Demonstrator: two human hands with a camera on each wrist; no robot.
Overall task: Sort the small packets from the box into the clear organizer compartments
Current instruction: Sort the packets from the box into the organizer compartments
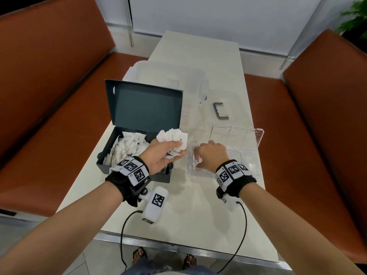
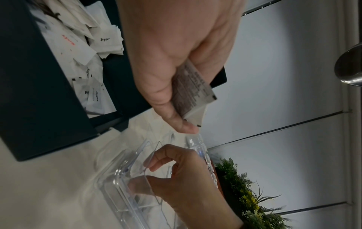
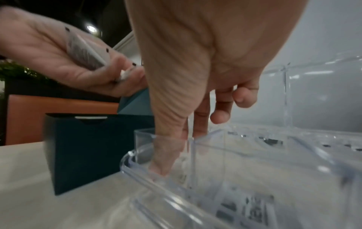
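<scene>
— What is in your left hand [image 1: 163, 153]?

— A fanned bunch of small white packets [image 1: 174, 138], palm up, thumb and curled fingers closed round them. I hold it over the right-hand end of the dark box [image 1: 111, 153], which stands open at about ten o'clock on the pale table [image 1: 198, 205], its lid upright at the far side. More packets [image 1: 127, 147] lie heaped inside; one reads "Pepper" in the left wrist view.

— And the right hand [image 1: 211, 155]?

— Knuckles up, fingers reaching down into the near left compartment of the clear organizer [image 1: 256, 135], at about one o'clock from me, just beside the box. A white packet [image 1: 198, 160] shows under my fingertips there. The right wrist view shows thumb [image 3: 166, 155] and forefinger lowered inside the clear wall, the other fingers loosely bent above the rim; whether the tips pinch that packet or only touch it, I cannot tell.

— Anything else on the table?

— The organizer's lid stands open at its far edge. Beyond it, at twelve o'clock, lie a grey handle-shaped part [image 1: 219, 111] and a larger translucent container [image 1: 168, 76]. Orange benches [image 1: 49, 96] flank the table.
</scene>
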